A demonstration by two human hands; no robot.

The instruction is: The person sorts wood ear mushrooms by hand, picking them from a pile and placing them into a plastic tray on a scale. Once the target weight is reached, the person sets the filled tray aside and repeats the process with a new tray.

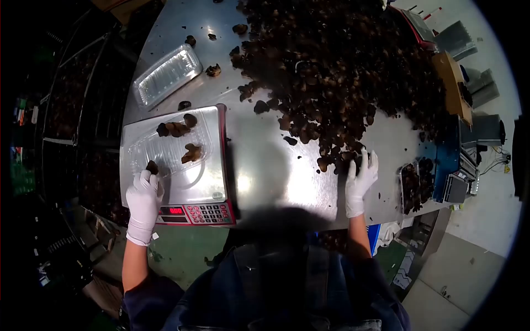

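My left hand [144, 199], in a white glove, is closed at the near left corner of a digital scale [212, 190] with a red display. A dark brown piece of wood ear mushroom [152, 166] shows at its fingertips. On the scale's steel plate lies a clear plastic tray [144, 146], with a few more mushroom pieces [191, 153] in it. My right hand [360, 185], gloved too, has its thumb and fingers apart at the near edge of a big heap of wood ear mushrooms [326, 71]. Some pieces lie right by its fingertips.
Beyond the scale lies a second clear tray [168, 76] on the metal table [259, 165], with stray pieces around it. To the right is a filled clear tray [409, 187]. A cardboard box [452, 88] and a blue-sided unit [447, 160] line the right edge.
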